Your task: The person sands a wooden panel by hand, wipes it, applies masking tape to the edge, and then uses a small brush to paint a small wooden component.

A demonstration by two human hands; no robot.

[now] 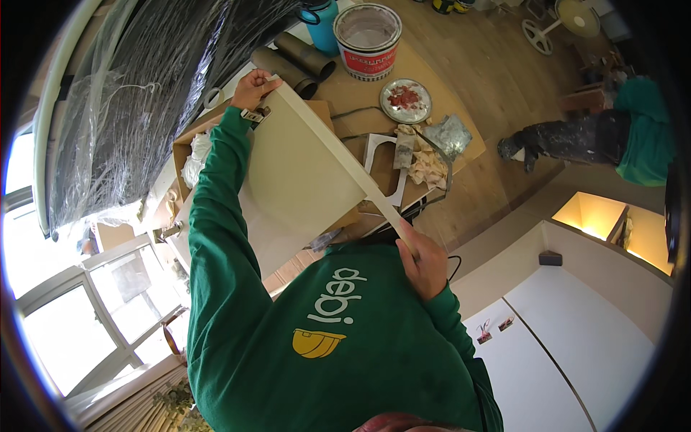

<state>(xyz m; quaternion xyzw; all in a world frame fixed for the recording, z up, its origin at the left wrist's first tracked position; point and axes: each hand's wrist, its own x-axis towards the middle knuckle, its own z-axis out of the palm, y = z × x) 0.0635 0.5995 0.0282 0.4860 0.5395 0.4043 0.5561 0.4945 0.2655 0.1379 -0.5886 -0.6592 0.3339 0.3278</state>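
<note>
A long cream strip (324, 135) runs slantwise in front of me, along the edge of a flat cream panel (288, 183). Its lower right end reaches past the panel's corner. At the far end my left hand (253, 89) is closed, thumb and fingers pinching the strip; a watch is on that wrist. My right hand (425, 261) grips the near end close to my chest, thumb along it and fingers partly hidden. Whether strip and panel are joined I cannot tell. The panel's lower edge lies near my green sweatshirt.
Beyond the strip, a cardboard sheet (451, 96) bears a bucket (368, 61), a stained round lid (417, 111), crumpled paper (430, 171) and dark tubes (282, 70). A blue container (324, 32) stands behind. Plastic sheeting (137, 101) hangs left. Another person's leg (576, 137) is at right.
</note>
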